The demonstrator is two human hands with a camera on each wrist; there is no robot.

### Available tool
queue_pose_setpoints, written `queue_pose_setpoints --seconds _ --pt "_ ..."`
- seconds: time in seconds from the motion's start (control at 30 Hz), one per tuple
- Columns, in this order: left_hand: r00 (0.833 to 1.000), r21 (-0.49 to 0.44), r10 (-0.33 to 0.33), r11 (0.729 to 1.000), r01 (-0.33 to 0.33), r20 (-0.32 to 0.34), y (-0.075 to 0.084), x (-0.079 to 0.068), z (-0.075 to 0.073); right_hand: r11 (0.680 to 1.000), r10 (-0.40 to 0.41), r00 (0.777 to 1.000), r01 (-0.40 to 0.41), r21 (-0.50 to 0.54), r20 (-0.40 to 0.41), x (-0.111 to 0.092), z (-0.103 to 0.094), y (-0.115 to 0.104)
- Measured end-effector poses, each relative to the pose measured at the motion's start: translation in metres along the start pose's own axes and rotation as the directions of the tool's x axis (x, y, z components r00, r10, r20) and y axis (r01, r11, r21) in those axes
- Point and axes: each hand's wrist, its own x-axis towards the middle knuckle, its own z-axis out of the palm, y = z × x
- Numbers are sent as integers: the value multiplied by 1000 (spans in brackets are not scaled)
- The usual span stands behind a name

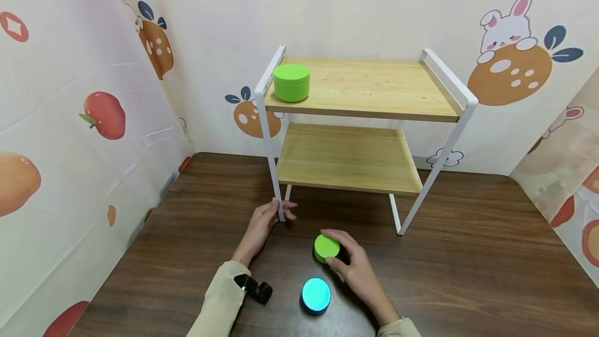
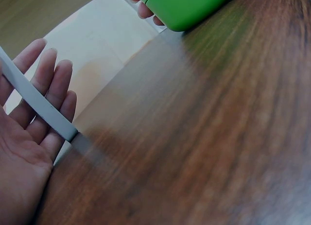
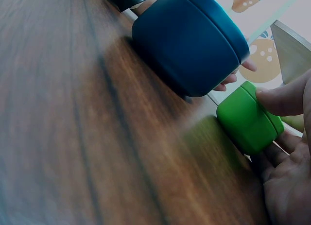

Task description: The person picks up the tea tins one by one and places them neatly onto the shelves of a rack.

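Note:
My right hand has its thumb and fingers on either side of a small green round lidded jar. In the right wrist view, the thumb lies at the lid of this green jar, fingers on the far side. My left hand is at the front left leg of a two-tier shelf, thumb on one side and fingers behind. The left wrist view shows the fairly straight fingers behind the white leg. A blue round lidded jar stands nearer me, touched by neither hand.
The shelf has a wooden upper board and lower board in a white frame. A larger green lidded jar stands at the upper board's left end. Printed cloth walls border the dark wooden table.

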Motion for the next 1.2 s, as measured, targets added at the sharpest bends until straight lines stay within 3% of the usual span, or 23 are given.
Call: queue_pose_setpoints --seconds 1.2 --pt "1000 4 13 1000 -13 3 0 1 0 1000 -21 1000 21 -11 -3 0 0 2"
